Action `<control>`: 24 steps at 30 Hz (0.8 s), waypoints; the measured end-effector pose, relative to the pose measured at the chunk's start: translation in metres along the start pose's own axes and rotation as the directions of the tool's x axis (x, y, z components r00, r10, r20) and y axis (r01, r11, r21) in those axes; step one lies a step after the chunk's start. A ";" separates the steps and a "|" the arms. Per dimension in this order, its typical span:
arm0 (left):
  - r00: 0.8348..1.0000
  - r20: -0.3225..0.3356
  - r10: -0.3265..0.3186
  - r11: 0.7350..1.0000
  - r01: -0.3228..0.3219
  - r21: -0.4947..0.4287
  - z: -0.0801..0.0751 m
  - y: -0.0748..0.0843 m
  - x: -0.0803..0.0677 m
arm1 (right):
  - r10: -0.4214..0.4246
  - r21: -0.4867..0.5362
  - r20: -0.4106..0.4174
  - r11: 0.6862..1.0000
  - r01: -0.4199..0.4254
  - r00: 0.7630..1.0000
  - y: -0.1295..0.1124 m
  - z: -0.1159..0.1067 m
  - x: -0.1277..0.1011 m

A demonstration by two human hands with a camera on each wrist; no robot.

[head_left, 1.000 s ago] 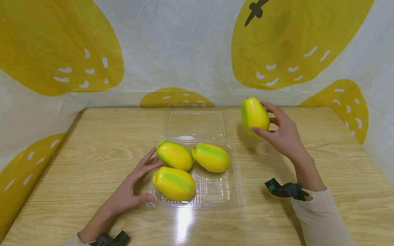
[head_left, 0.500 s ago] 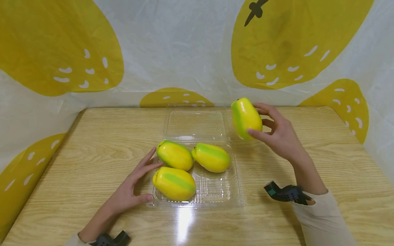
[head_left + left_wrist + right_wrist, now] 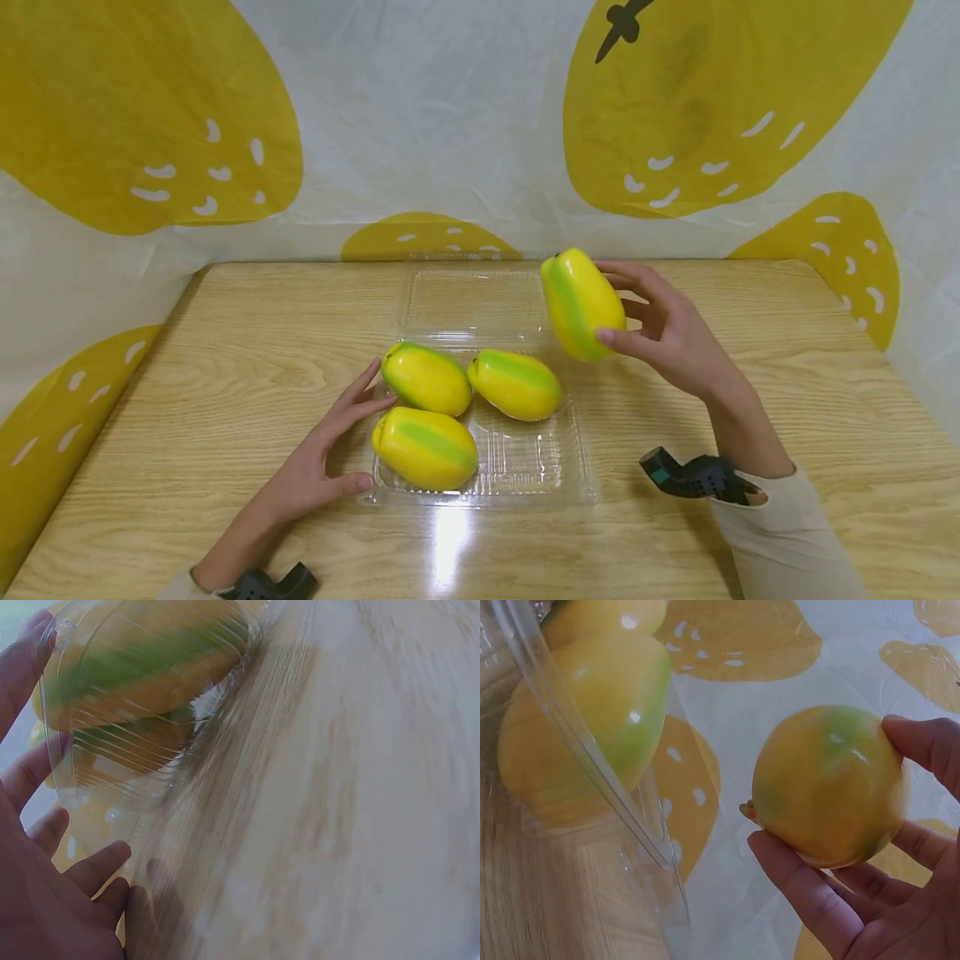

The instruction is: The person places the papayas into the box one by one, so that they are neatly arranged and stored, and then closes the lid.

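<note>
Tabletop (image 3: 225,350) is backed by a white cloth with yellow fruit prints (image 3: 450,125). A clear clamshell tray (image 3: 555,487) is set at centre, lid (image 3: 476,300) laid open toward 12 o'clock. Three mangoes are seated in the tray: one at 9 o'clock (image 3: 426,379), one at 6 o'clock (image 3: 424,447), one at 12 o'clock (image 3: 514,384), the first two touching. The tray's 3 o'clock part is bare.

A fourth mango (image 3: 582,304) is held in the air over the tray's 1 o'clock corner, pinched end to end by the right hand (image 3: 675,333), thumb below, fingers above. The left hand (image 3: 315,467) is laid spread against the tray's 9 o'clock wall, nothing gripped.

Risks, judged: the glossy mango could slip from the light fingertip pinch; the thin tray could slide or flex if bumped, since it is only braced on one side; a drop onto the seated mangoes could roll them out.
</note>
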State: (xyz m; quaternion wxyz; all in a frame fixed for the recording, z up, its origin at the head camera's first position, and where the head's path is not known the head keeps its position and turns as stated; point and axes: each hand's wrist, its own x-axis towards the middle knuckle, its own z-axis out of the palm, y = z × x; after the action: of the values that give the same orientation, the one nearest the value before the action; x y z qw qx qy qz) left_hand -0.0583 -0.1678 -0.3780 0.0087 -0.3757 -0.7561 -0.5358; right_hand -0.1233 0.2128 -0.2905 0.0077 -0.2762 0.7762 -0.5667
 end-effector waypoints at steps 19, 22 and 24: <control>1.000 -0.004 0.008 1.000 -0.008 0.000 0.003 0.002 0.000 | -0.145 0.024 0.184 0.989 0.143 0.972 -0.009 0.019 -0.006; 1.000 -0.006 0.000 1.000 0.000 -0.004 0.003 0.003 0.000 | -0.130 -0.031 0.224 0.990 0.140 0.966 -0.014 0.024 -0.007; 1.000 -0.007 -0.004 1.000 0.004 -0.003 0.003 0.003 -0.001 | -0.140 -0.048 0.247 0.986 0.157 0.959 -0.016 0.028 -0.009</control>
State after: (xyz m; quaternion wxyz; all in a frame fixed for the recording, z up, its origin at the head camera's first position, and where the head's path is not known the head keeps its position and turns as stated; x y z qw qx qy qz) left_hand -0.0551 -0.1651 -0.3774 0.0098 -0.3724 -0.7559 -0.5383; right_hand -0.0998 0.1888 -0.2890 0.0506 -0.4008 0.7652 -0.5012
